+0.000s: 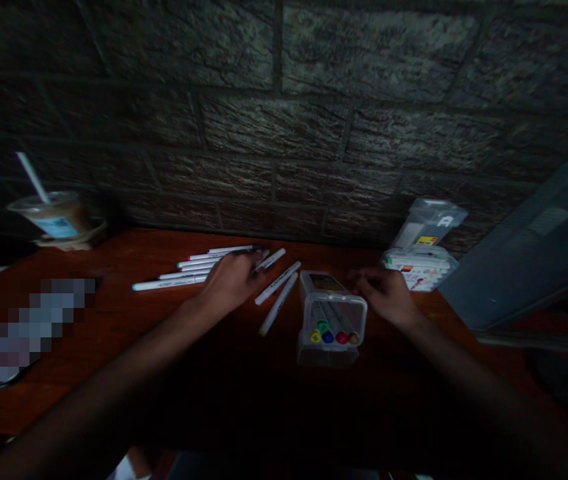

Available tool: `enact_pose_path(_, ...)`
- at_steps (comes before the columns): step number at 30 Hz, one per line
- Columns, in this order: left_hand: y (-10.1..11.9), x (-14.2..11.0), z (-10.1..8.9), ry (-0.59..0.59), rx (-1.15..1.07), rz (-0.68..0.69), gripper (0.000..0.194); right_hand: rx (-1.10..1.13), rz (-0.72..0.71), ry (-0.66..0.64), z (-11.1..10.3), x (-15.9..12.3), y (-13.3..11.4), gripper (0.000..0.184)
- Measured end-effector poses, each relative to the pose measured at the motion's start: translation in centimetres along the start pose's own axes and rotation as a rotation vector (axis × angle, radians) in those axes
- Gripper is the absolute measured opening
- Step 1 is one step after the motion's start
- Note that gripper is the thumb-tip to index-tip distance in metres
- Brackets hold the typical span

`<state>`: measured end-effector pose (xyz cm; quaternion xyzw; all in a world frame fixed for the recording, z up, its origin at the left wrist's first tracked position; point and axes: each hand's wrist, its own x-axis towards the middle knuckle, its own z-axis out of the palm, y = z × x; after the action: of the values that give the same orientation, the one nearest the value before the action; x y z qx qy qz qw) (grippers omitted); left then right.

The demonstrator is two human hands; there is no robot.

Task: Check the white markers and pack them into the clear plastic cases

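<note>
A cup stands far left on the table. Markers lie under the left hand, its fingers curled; whether they grip one I cannot tell. More markers lie between it and the box, which holds several. The right hand is beside the box, fingers bent, grip unclear.

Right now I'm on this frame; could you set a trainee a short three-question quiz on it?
1. Fill in: in the bottom row inside the case, the blue end sits between the yellow end and the ____ end.
2. True or false: the cup stands left of the loose markers.
3. Choose: the left hand is at A) the cup, B) the loose markers, C) the case.
Key: 1 red; 2 true; 3 B.
</note>
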<state>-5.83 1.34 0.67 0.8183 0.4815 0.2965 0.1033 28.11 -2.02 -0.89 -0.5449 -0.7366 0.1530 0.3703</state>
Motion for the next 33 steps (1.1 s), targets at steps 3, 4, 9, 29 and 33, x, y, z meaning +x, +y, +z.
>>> enact_pose_path(3, 0.6, 0.3, -0.8, 0.091, 0.026, 0.016, 0.025, 0.014, -0.011, 0.005, 0.1, 0.0, 0.3, 0.036)
enact_pose_path(4, 0.8, 0.3, -1.0, 0.136, 0.002, 0.029, 0.027, 0.020, -0.011, 0.006, 0.1, 0.0, 0.3, 0.036)
enact_pose_path(9, 2.6, -0.3, -1.0, 0.327, -0.221, 0.184, 0.026, 0.086, 0.005, 0.092, -0.3, -0.2, -0.8, 0.035)
enact_pose_path(29, 9.0, -0.2, -0.3, 0.283, -0.539, 0.224, 0.022, 0.712, -0.042, 0.228, -2.7, -1.5, -7.0, 0.014)
enact_pose_path(33, 8.1, -1.0, 0.4, 0.287, -0.625, 0.135, 0.016, 0.719, -0.039, 0.223, -2.3, -1.7, -7.1, 0.012)
